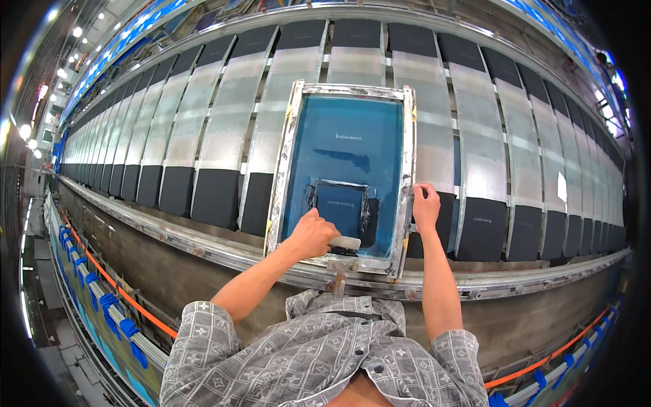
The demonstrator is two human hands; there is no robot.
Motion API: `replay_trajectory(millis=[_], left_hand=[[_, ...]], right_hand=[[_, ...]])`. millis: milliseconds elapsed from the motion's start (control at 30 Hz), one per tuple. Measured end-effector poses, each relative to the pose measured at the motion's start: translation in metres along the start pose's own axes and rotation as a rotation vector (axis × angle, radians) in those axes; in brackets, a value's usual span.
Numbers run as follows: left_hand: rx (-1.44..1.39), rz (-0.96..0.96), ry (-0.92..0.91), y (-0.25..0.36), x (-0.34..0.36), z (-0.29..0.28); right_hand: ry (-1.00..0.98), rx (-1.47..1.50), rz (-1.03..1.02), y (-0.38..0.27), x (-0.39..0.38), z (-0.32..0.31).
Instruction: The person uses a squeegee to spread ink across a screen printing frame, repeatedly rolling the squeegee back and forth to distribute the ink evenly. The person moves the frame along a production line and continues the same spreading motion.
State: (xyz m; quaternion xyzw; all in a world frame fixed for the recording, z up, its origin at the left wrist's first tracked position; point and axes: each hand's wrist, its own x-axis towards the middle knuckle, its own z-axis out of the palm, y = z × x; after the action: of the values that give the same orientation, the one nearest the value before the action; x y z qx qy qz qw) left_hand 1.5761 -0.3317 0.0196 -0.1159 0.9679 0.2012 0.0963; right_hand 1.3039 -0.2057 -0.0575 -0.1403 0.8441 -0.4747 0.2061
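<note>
A blue screen-printing screen (386,149) in a worn metal frame (287,146) lies before me, over the row of long boards. My left hand (313,234) is closed around a small pale squeegee (347,242), held low on the mesh at the near edge of a dark rectangle of ink (369,220). A darker smear (346,159) crosses the mesh farther up, below a small white printed mark. At the right side of the frame, my right hand (426,203) has its fingers bent together against the rail. Whether it pinches anything there is hidden.
Long pale boards (227,122) with dark fabric pieces (215,193) at both ends run in a row to both sides. A metal rail (475,288) passes along their near ends. Behind me lie an orange line (122,292) and a pipe with blue ties (108,302).
</note>
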Motion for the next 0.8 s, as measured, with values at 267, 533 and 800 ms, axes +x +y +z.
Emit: replay_trajectory(millis=[267, 533, 800], left_hand=[[0.036, -0.137, 0.155, -0.048, 0.068, -0.038], [0.117, -0.073, 0.473, 0.023, -0.041, 0.027], [0.065, -0.173, 0.313, -0.085, -0.112, -0.013]], right_hand=[[-0.03, -0.006, 0.011, 0.011, 0.011, 0.005], [-0.022, 0.068, 0.135, -0.059, 0.004, -0.006], [-0.016, 0.191, -0.083, -0.06, -0.053, 0.121]])
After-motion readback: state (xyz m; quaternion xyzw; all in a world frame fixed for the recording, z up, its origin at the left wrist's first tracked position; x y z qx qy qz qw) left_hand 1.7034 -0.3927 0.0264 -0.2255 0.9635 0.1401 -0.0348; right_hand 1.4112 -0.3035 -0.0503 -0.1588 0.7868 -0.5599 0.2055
